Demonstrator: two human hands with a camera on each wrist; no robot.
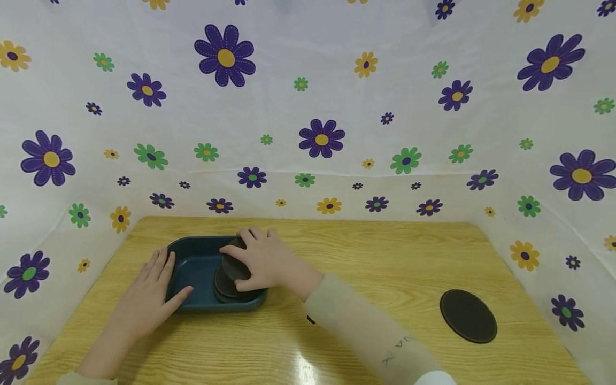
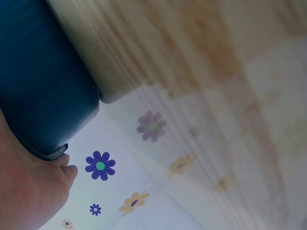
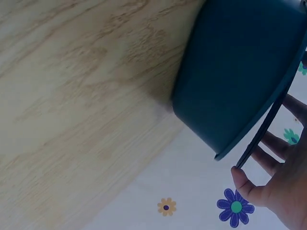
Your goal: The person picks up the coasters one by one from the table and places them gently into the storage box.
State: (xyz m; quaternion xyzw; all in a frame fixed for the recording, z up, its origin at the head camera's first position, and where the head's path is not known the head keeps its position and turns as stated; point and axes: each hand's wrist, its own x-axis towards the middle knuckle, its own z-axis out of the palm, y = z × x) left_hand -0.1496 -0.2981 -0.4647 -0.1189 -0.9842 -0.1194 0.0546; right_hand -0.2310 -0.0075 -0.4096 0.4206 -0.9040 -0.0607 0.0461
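A dark blue rectangular tray (image 1: 194, 272) with rounded corners stands on the table's left half. My left hand (image 1: 149, 294) rests at its left side, fingers nearly straight along the rim and thumb spread over the front left corner. Over the tray's right end, my right hand (image 1: 269, 262) grips a round black coaster (image 1: 233, 263) by its edges, fingers spread. Beneath it other round coasters (image 1: 222, 284) lie in the tray, partly hidden by the hand. Seen edge-on in the right wrist view, the held coaster (image 3: 261, 132) is thin and close to the tray rim.
One more round, dark coaster (image 1: 468, 316) with a stitched border lies flat on the wooden table (image 1: 366, 251), toward the right. White cloth (image 1: 269, 107) printed with flowers encloses the back and sides. A small black mark (image 1: 310, 320) shows beside the right forearm.
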